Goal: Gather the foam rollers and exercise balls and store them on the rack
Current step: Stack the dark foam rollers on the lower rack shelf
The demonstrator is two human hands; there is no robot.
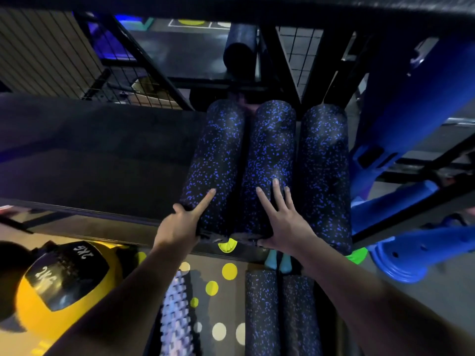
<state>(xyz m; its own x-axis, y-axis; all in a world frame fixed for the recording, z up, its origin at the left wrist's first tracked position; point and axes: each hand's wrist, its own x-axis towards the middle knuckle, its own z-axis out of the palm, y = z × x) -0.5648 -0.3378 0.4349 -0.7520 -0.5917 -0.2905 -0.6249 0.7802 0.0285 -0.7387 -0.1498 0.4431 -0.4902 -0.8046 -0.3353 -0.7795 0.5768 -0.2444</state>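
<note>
Three black foam rollers with blue specks lie side by side on the dark rack shelf point(102, 160): a left roller point(218, 155), a middle roller point(270, 150) and a right roller point(325, 170). My left hand point(183, 222) rests on the near end of the left roller, its index finger stretched along the top. My right hand point(282, 219) lies flat with spread fingers on the near end of the middle roller. Below the shelf lie two more speckled rollers point(262, 312) point(300, 314) and a ridged roller point(174, 319). A yellow and black 2 kg ball point(64, 286) sits low left.
Blue plastic equipment point(416, 104) leans at the right beside the rack's black frame. Another dark roller point(240, 47) stands on end beyond the shelf. A wire mesh panel point(123, 80) closes the back left. The floor below has yellow and white dots.
</note>
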